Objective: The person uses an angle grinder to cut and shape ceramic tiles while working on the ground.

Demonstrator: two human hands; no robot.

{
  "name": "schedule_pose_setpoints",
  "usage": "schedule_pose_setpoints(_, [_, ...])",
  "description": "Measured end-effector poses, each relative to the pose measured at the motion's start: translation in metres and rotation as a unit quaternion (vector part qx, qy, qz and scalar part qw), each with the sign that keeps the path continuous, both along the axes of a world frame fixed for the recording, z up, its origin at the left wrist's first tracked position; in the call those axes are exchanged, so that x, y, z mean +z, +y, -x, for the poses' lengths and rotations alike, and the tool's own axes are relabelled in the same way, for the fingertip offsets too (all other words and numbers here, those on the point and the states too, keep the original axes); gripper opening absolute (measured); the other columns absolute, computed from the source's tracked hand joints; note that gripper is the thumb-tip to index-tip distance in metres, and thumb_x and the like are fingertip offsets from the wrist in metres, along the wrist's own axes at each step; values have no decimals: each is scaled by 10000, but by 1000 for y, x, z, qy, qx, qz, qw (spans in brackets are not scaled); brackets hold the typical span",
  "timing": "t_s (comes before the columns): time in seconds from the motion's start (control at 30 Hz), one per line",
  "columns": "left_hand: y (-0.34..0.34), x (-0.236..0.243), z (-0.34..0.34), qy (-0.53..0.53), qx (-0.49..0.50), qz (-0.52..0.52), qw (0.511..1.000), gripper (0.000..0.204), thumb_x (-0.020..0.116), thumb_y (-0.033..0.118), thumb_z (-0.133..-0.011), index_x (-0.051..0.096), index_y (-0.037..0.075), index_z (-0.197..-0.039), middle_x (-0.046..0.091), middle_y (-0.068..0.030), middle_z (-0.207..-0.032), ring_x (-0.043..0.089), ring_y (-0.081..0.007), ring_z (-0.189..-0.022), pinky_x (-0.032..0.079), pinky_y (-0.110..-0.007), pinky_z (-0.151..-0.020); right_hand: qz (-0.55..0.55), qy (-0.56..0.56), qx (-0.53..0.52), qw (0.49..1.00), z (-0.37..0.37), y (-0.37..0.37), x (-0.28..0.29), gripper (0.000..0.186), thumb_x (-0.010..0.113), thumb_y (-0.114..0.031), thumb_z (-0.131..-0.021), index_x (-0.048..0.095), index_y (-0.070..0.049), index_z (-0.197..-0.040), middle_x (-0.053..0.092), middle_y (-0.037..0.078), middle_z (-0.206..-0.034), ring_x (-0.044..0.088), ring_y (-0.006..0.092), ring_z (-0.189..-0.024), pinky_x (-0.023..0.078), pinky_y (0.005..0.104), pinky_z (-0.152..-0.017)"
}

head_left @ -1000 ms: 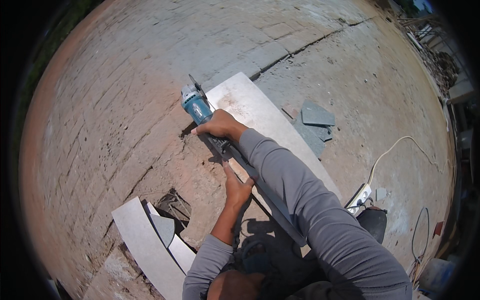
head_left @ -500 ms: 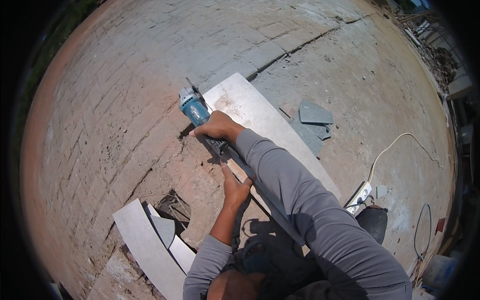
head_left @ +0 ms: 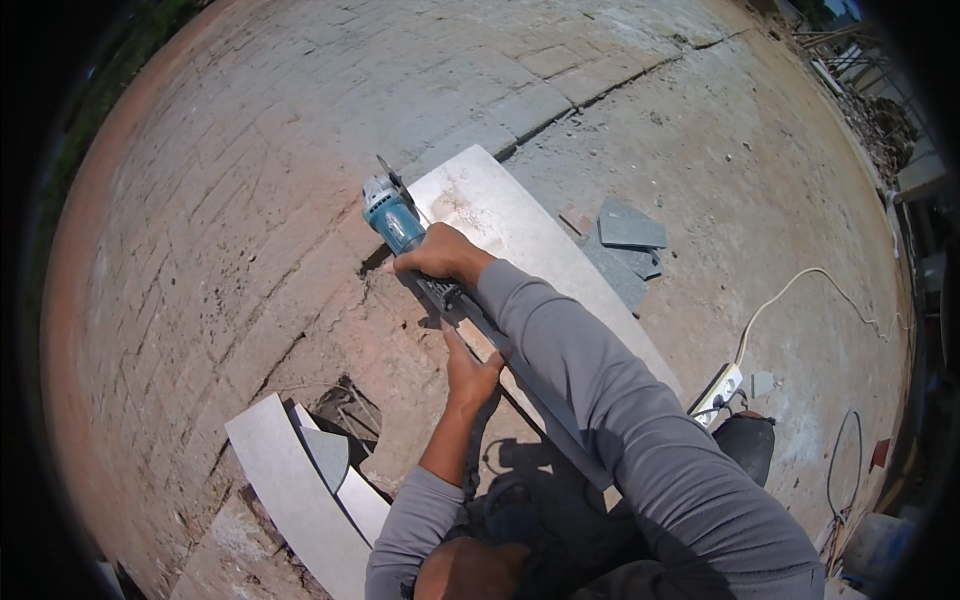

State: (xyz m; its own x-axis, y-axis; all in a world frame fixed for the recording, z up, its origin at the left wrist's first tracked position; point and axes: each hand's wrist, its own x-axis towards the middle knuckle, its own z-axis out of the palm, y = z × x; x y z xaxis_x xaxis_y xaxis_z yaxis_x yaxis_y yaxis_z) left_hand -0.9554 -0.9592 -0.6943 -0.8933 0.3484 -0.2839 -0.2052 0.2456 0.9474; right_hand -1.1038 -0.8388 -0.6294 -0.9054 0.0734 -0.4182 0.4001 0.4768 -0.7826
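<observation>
My right hand (head_left: 440, 252) is wrapped round the body of a blue angle grinder (head_left: 393, 220). The grinder's metal head points away from me, and its thin disc (head_left: 393, 176) stands on edge beside the far left side of a long pale tile slab (head_left: 495, 205). Reddish dust lies on the slab near the disc. Closer to me, my left hand (head_left: 472, 378) grips the slab's left edge, thumb on top and fingers at the side. My right forearm covers much of the slab. Whether the disc is spinning cannot be told.
Grey tile offcuts (head_left: 630, 228) lie right of the slab. A white power strip (head_left: 722, 392) with a pale cable (head_left: 790, 280) sits further right. Curved pale tile pieces (head_left: 290, 480) rest at the lower left, beside a hole (head_left: 350, 405) in the cracked paving (head_left: 200, 230).
The grinder and my right hand have shifted slightly to the right. My left hand and the slab have stayed nearly where they were.
</observation>
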Motion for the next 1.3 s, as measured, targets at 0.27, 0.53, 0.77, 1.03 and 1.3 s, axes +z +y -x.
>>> schedule_pose_setpoints(0.27, [-1,0,1,10,-11,38,999,1029,713,-16,-725,25,-59,-1489,396,-263,-1400,439,-327,-1296,354,-371,-1092,8,-8,8,1000,-16,3,3,812,833,-574,-581,675,122,-968,687,278,-989,688,355,-924,515,361,-820])
schedule_pose_setpoints(0.53, [-4,-24,3,19,-16,21,999,1032,704,-14,-729,9,-59,-1490,405,-253,-1386,473,-316,-1257,385,-368,-1067,-4,24,-1,1000,-19,3,0,791,825,-554,-611,662,162,-905,688,276,-908,686,332,-819,514,356,-753])
schedule_pose_setpoints(0.77, [-3,-18,1,27,-12,18,999,1041,718,-9,-720,21,-51,-1492,392,-249,-1404,453,-317,-1280,364,-374,-1086,10,21,-3,1000,-15,4,-6,711,839,-509,-620,675,132,-883,697,243,-888,690,303,-770,517,336,-719])
schedule_pose_setpoints(1.03, [-3,-19,1,18,-8,18,1000,1032,723,-4,-726,38,-49,-1495,384,-248,-1416,442,-319,-1294,353,-367,-1096,24,-22,4,999,-14,5,-1,863,841,-574,-573,657,142,-1018,683,278,-1034,687,356,-945,517,354,-830])
schedule_pose_setpoints(1.3, [-3,-19,2,47,-5,49,998,927,734,32,-732,151,-75,-1444,447,-250,-1358,484,-323,-1250,379,-382,-1071,6,-19,-1,1000,-30,6,4,833,836,-566,-576,666,137,-990,686,277,-1009,690,354,-930,518,352,-822])
